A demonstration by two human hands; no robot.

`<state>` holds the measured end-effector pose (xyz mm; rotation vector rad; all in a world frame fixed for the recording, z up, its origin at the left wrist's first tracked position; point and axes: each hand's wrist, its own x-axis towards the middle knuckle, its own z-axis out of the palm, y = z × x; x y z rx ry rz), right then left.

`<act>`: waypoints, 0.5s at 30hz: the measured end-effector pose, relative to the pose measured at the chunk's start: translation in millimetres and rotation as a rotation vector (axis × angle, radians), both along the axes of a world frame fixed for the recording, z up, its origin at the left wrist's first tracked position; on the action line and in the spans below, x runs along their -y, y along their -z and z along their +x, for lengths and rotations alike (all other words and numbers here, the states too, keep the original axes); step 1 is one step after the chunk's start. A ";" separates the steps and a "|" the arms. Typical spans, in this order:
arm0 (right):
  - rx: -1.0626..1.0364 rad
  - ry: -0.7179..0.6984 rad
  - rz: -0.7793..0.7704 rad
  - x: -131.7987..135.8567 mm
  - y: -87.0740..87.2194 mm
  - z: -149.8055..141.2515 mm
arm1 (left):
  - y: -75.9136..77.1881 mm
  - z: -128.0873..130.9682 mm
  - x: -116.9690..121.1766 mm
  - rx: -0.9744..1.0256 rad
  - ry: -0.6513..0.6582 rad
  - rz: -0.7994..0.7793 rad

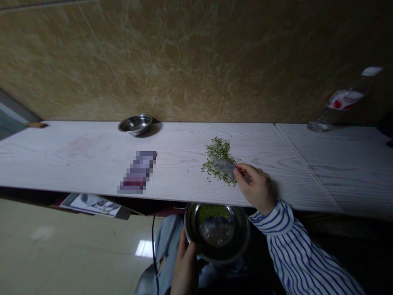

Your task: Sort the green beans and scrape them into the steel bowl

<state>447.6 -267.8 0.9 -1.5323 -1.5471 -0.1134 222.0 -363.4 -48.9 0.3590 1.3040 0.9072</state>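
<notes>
Small green beans (pixel 218 147) lie scattered in a patch on the pale wood-grain table (pixel 181 164). My right hand (pixel 256 184), in a striped sleeve, pinches the end of a flat grey thing (pixel 225 166) resting over the near part of the patch; it is blurred, and I cannot tell its kind. Below the table's front edge, my left hand (pixel 186 260) grips the left rim of a steel bowl (pixel 245 233). More green beans (pixel 215 211) cover the far side of its bottom, and the bare metal nearer me shines. The left fingers are partly hidden beneath the bowl.
A smaller steel bowl (pixel 135 125) stands by the wall, with a pixelated flat object (pixel 138 172) in front of it. A clear plastic bottle (pixel 344 100) stands at the right. Under the table at left, an open drawer or box (pixel 95 205) sticks out near a black cable (pixel 153 246).
</notes>
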 end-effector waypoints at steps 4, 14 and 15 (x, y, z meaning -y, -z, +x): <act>0.087 -0.032 0.012 2.8 -2.0 1.2 | 2.4 -0.6 0.4 0.005 0.005 0.019; 0.368 -0.070 0.024 -0.1 -8.3 -11.7 | -2.6 0.8 2.0 -0.002 0.005 0.011; 0.383 -0.082 0.023 0.4 -8.1 -12.5 | -3.4 0.6 2.1 -0.002 -0.002 0.012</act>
